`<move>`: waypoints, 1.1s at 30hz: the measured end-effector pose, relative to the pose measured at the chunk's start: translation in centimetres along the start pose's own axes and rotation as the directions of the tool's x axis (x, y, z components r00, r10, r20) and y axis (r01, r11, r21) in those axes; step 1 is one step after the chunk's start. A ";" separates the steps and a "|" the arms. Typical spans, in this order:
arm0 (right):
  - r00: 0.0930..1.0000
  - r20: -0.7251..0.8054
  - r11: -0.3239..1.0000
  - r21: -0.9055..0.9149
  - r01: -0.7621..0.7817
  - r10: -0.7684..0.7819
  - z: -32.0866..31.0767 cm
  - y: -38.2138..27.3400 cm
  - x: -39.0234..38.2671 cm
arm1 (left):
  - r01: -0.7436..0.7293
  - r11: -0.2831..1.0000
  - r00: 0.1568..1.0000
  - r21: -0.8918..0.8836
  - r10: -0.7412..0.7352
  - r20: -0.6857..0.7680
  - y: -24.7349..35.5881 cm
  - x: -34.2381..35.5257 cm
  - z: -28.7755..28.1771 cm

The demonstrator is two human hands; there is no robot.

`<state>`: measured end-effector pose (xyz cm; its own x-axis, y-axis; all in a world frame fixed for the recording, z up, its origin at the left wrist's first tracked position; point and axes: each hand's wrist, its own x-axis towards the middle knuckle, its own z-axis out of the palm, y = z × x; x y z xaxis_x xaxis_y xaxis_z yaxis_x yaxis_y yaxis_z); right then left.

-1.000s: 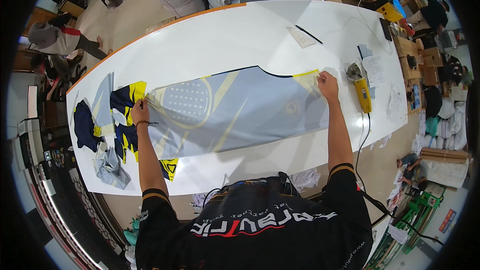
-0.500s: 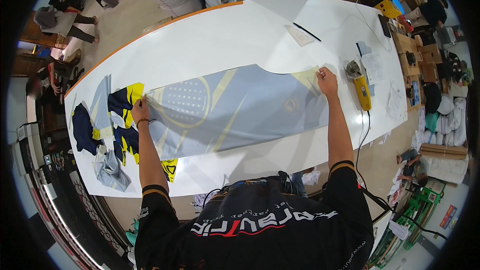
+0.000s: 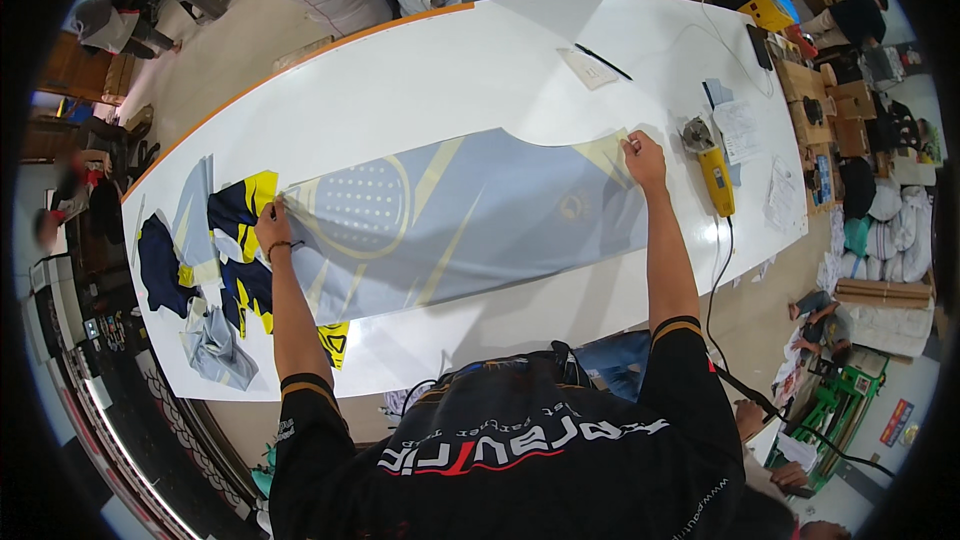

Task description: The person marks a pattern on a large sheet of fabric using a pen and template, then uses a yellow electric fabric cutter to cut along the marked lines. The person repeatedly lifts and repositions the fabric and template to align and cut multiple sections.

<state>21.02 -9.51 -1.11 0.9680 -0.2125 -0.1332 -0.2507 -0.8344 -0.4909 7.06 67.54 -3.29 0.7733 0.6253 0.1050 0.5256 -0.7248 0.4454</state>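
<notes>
Across the white tabletop (image 3: 400,80), we stretch grey-blue fabric (image 3: 480,210) between left hand (image 3: 272,226) and right hand (image 3: 643,158), each pinching one end; its emblem (image 3: 574,208) is too faint to read. Right of the right hand, a yellow tool (image 3: 716,182) lies near paper (image 3: 740,135) with illegible print. Our left forearm (image 3: 298,315) partly hides navy-and-yellow pieces (image 3: 256,278).

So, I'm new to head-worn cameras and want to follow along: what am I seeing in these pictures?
There's no machine arm here, just a person's bare hands. The view looks down from a wide fisheye camera on their head, so straight edges bend. The left hand and right hand hold a grey-blue fabric panel near its two ends, over a white table. Navy-and-yellow fabric pieces lie at left; a yellow corded tool lies at right.
</notes>
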 end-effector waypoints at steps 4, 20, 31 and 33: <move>1.000 -0.008 0.999 -0.035 0.000 -0.001 0.1 -0.2 -0.1 | -0.057 0.998 0.995 -0.021 0.055 -0.077 0.1 -0.1 0.2; 0.908 -0.248 0.935 -0.201 0.293 -0.338 3.2 -5.9 -10.6 | -0.456 0.889 0.889 -0.024 0.457 0.038 8.2 -13.4 1.1; 0.932 -0.168 0.909 -0.331 0.252 -0.320 4.2 -1.7 -14.8 | -0.312 0.896 0.810 0.315 0.077 0.582 9.9 -21.9 -6.3; 0.927 -0.197 0.910 -0.336 0.244 -0.321 4.5 -2.0 -15.1 | -0.414 0.891 0.807 0.188 0.264 0.528 8.5 -22.4 -4.3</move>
<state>6.88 -2.35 -1.98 0.9786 -0.0294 0.2034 0.0099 -0.9818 -0.1896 -7.31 48.67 2.00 0.9502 0.1602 -0.2674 0.2142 -0.9589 0.1863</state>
